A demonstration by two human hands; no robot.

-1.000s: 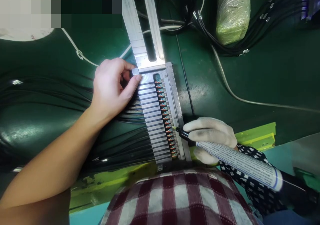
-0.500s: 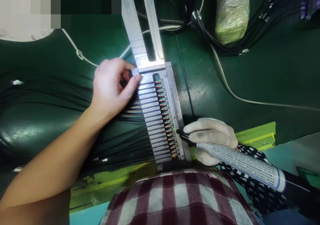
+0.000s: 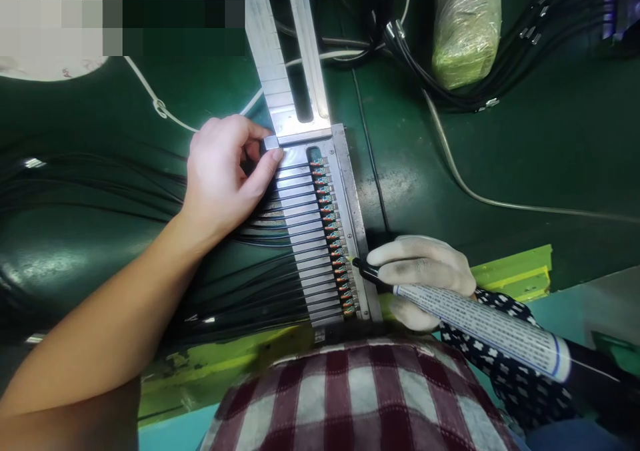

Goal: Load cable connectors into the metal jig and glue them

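My left hand point(image 3: 225, 174), bare, pinches a small square metal tab point(image 3: 271, 143) at the upper left edge of a metal fixture point(image 3: 361, 237). Black cables point(image 3: 300, 223) lie side by side across the fixture, running left under and past my wrist. Their ends carry small circuit boards with connectors point(image 3: 333, 227), standing in a column. My right hand point(image 3: 430, 271), in a white glove, is closed around a long white tube point(image 3: 480, 324) printed with text. Its black nozzle and thin yellowish tip point at a connector in the lower half of the column.
A slotted metal bar point(image 3: 310, 51) extends up from the fixture. On the green table point(image 3: 525, 151) lie a plastic-wrapped bundle point(image 3: 466, 31), more black cables with metal plugs point(image 3: 425, 81) and a pale cord point(image 3: 500, 202). A yellow-green table edge point(image 3: 220, 371) runs near my plaid apron.
Almost nothing differs. The view shifts very slightly, while both hands, the tube and the fixture keep their places.
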